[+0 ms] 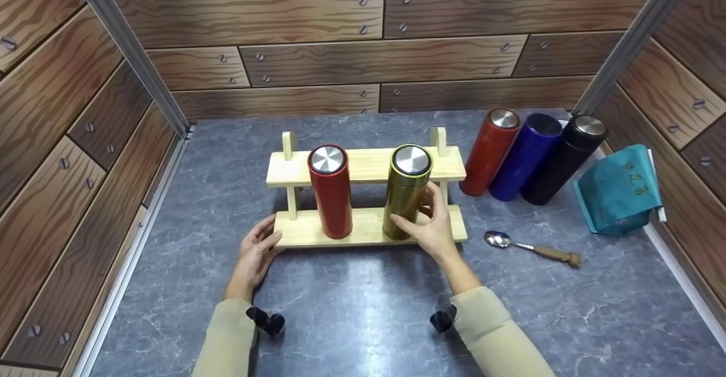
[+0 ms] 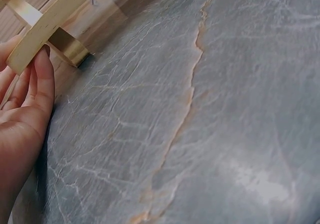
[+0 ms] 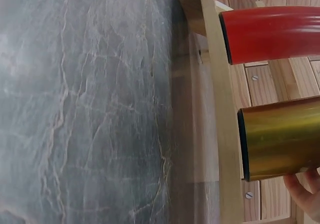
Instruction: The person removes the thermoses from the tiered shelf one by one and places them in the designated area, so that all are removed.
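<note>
Plank-patterned walls [image 1: 312, 14] enclose a grey, marble-look tabletop [image 1: 170, 241] in the head view; taking the wooden rack [image 1: 368, 164] as the centre of our dial, we see its two pale boards running from nine to three o'clock; at eight o'clock the left hand [image 1: 258, 252] grips the end of the lower board, thumb on top; between four and five o'clock the right hand [image 1: 434, 229] holds the gold bottle [image 1: 404, 201], thumb across its front and fingers round its far side; we see that bottle at the lower board, with the red bottle [image 1: 333, 201] apart from it, towards nine o'clock. Between two and three o'clock we find a second red bottle [image 1: 489, 156], a blue bottle [image 1: 522, 161] and a black bottle [image 1: 561, 161] close together; a teal packet [image 1: 615, 193] lies farther out at three, and a spoon [image 1: 530, 246] with a wooden handle nearer four.

From the left wrist we see that hand at nine o'clock, clamped on the board's end between thumb and fingers.

From the right wrist, the gold bottle lies between three and four o'clock; fingertips touch it at four; whether its base rests fully on the board we cannot tell.
</note>
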Tool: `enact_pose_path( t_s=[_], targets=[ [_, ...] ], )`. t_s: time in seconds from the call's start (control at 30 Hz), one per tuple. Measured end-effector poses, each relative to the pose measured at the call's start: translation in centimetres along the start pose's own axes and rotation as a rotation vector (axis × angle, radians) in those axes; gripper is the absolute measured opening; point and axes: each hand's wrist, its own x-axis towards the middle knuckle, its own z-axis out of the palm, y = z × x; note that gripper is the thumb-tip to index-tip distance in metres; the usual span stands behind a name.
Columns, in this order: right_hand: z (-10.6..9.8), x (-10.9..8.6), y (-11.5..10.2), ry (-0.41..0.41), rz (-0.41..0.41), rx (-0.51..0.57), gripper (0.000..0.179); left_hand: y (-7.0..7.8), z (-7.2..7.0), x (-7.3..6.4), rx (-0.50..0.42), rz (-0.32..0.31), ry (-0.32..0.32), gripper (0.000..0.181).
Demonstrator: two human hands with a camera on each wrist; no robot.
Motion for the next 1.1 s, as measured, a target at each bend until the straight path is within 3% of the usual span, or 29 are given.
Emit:
enact_pose_path(
  t_s=[0.4, 1.1],
  targets=[
    [-1.7, -0.5, -0.4, 0.017, 0.008, 0.043, 0.076, -0.1, -0.2, 0.0, 0.018, 0.000, 0.007, 0.055],
    [-5.5, -1.3, -0.6, 0.164, 0.003, 0.073, 0.076, -0.1, -0.1, 0.0, -0.004, -0.004, 0.011, 0.054]
  ],
)
